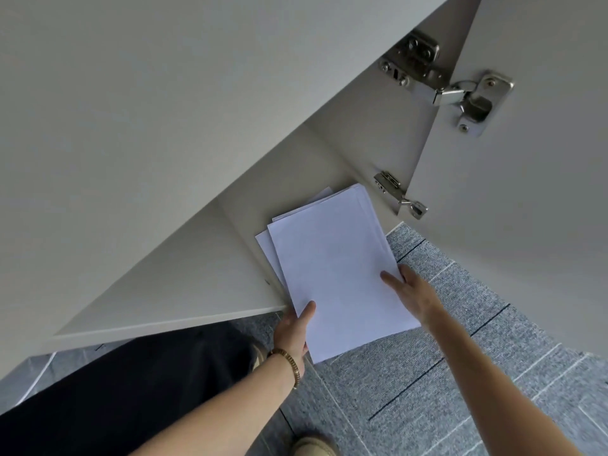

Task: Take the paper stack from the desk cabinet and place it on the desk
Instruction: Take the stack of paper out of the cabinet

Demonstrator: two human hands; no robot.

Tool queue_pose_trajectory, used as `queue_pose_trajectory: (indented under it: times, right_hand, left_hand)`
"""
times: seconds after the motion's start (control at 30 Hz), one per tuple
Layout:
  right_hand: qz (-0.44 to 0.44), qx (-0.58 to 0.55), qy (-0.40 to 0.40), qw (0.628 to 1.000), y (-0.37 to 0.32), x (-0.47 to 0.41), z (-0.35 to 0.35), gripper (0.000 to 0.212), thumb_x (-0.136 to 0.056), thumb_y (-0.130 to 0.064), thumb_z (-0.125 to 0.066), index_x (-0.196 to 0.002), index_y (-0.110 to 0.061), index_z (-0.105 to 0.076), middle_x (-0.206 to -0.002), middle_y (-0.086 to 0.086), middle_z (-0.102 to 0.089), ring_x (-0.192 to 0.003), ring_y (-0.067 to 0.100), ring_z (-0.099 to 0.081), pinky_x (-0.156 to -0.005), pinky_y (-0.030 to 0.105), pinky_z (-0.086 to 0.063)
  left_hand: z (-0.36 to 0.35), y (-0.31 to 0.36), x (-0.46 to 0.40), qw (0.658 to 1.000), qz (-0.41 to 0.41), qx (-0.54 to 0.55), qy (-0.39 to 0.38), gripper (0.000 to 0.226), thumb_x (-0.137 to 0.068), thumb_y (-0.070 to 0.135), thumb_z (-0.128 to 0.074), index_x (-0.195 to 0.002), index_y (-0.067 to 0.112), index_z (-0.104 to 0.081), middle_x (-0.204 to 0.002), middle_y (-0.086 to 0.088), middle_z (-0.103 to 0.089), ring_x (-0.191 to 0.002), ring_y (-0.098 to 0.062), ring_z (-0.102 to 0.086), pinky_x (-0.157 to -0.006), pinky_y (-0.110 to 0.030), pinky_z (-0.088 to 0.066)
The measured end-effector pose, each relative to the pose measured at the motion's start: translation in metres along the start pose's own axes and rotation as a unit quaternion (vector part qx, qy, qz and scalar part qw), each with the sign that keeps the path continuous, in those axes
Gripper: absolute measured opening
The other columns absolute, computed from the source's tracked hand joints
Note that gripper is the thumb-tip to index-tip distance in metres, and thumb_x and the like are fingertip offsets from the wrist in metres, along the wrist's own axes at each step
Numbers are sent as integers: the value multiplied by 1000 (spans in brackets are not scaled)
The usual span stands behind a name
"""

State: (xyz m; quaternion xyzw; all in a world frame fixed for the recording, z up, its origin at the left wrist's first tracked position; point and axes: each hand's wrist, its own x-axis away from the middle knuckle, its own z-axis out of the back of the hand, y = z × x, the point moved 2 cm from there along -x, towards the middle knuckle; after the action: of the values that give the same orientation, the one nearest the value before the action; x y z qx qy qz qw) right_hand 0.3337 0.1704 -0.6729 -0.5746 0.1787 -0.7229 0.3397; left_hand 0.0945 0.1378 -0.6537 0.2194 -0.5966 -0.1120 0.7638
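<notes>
The paper stack (332,274) is gripped from both sides: left hand (292,330) at the near-left corner, thumb on top, other fingers hidden underneath; right hand (413,292) at the right edge, thumb pressed on top, rest under the sheets. So both sets of fingers are clamped on the stack, top & bottom.

Stack pos.: approx. half out of the cabinet (250,205). The far end, beyond the fingers, is over the cabinet floor, near the lower hinge (399,195); the near end, between the hands, hangs past the cabinet's front edge, above the carpet (460,340). Door (526,192) stands open, right of the right-hand fingers. A few lower sheets are fanned out, left of the top sheets.

Progress, as judged: reach & grip done, withdrawal partway. Left: stack to be pulled clear, raised, and laid on the surface, which is not clearly identified in view. Loose sheets may slip.
</notes>
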Motion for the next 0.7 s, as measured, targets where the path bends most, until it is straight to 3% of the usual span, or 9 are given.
queue_pose_trajectory:
  times: [0.13, 0.33, 0.5, 0.63, 0.7]
  right_hand:
    - [2, -47, -10, 999, -15, -24, -5, 51, -84, -46, -61, -126, -16, -58, -115, 9, -69, -104, 31, -65, -98, 51, -50]
    - [16, -67, -3, 998, -24, -26, -15, 33, -93, -26, -60, -124, -16, -59, -116, 9, -69, -106, 31, -65, -97, 51, -50]
    - [11, -107, -12, 994, -23, -9, -12, 39, -93, -22, -60, -131, -24, -54, -119, 7, -68, -104, 29, -66, -96, 52, -52]
    - [8, -197, -50, 979, -24, 22, -7, 23, -97, -12, -55, -119, -20, -58, -114, 11, -71, -93, 28, -69, -85, 48, -58]
    - [5, -220, -61, 974, -27, 42, -3, 25, -98, -10, -53, -122, -16, -56, -114, 12, -70, -93, 29, -70, -79, 44, -59]
  left_hand:
    - [-1, 8, -8, 996, 19, 20, -79, 54, -77, 41, -79, -124, 20, -65, -117, -6, -75, -108, -27, -71, -88, -45, -59]
    - [-6, 18, -1, 996, 14, 6, -87, 36, -91, 27, -66, -124, 10, -66, -120, -16, -72, -111, -36, -68, -94, -59, -53]
    - [-1, 23, 21, 995, -18, -23, -97, 28, -94, 9, -63, -121, 14, -63, -115, -11, -72, -102, -30, -68, -76, -40, -58]
    - [11, 30, 45, 989, -38, -46, -135, 38, -91, 5, -67, -126, 18, -60, -119, -7, -72, -108, -27, -68, -80, -41, -59]
    - [17, 39, 60, 987, -38, -50, -151, 36, -90, 4, -68, -121, 20, -62, -118, -5, -73, -106, -24, -69, -76, -36, -58]
